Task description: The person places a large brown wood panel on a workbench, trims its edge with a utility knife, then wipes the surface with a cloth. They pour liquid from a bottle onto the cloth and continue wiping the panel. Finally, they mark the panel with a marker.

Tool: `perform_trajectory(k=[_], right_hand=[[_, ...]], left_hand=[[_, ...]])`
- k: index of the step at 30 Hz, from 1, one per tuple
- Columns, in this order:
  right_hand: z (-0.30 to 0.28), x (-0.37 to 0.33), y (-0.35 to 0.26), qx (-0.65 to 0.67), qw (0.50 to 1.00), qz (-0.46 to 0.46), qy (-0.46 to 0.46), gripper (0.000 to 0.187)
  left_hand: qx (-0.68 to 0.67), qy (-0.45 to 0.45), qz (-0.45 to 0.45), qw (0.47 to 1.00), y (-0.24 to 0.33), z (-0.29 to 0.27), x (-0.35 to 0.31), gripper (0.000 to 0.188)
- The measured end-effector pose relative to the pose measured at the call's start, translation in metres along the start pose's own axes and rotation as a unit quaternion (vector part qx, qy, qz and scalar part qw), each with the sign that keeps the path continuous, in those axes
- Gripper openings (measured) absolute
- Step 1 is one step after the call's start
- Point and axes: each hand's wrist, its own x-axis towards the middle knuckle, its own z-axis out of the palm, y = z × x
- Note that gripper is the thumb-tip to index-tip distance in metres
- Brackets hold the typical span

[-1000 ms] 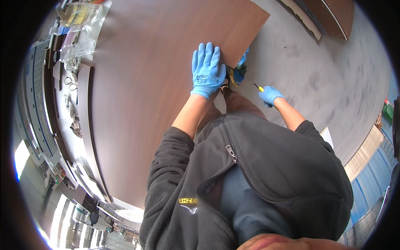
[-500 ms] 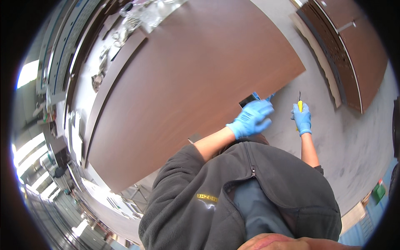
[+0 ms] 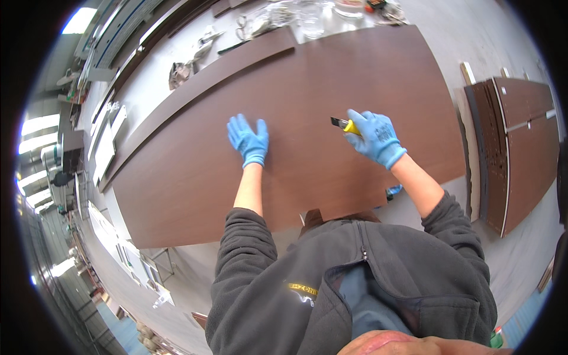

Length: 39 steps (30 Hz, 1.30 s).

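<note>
A large brown panel (image 3: 296,118) lies in front of me, and a narrow brown strip (image 3: 207,92) runs along its far left side. My left hand (image 3: 248,141), in a blue glove, is spread over the middle of the panel with nothing in it; whether it touches the surface I cannot tell. My right hand (image 3: 377,137), gloved alike, grips a yellow utility knife (image 3: 351,126) above the panel, its dark blade end pointing left. Below the right forearm, at the near edge, a small blue and black object (image 3: 393,191) shows in part.
Brown boards with pale edges are stacked (image 3: 526,154) at the right. Beyond the panel lie scissors (image 3: 241,26), crumpled clear plastic (image 3: 310,21) and a bundled cloth (image 3: 179,75). White frame pieces (image 3: 106,148) stand past the left end.
My view has turned rightward. The left hand has left the blue and black object at the near edge and spread over the panel. The right hand has brought the knife over the panel.
</note>
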Motion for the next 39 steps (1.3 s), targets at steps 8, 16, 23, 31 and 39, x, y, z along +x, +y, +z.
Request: perform_trajectory(k=[8,16,23,31,39], right_hand=[[0.121,0.253,-0.043,-0.177,0.972,-0.157,-0.018,0.041],[0.198,0.392,-0.079,-0.201,0.960,-0.191,-0.042,0.059],[0.212,0.395,-0.063,-0.203,0.961,-0.185,-0.031,0.074],[0.216,0.417,-0.066,-0.203,0.963,-0.169,-0.059,0.063],[0.229,0.443,-0.061,-0.216,0.963,-0.161,-0.019,0.067]], left_hand=[[0.001,-0.008,-0.280,0.960,-0.161,-0.011,0.146,0.106],[0.024,-0.122,-0.248,0.961,-0.224,-0.014,0.211,0.141],[-0.015,-0.107,-0.269,0.957,-0.235,-0.006,0.225,0.151],[-0.032,-0.106,-0.251,0.962,-0.236,-0.013,0.239,0.154],[-0.034,-0.074,-0.206,0.975,-0.260,0.004,0.261,0.151]])
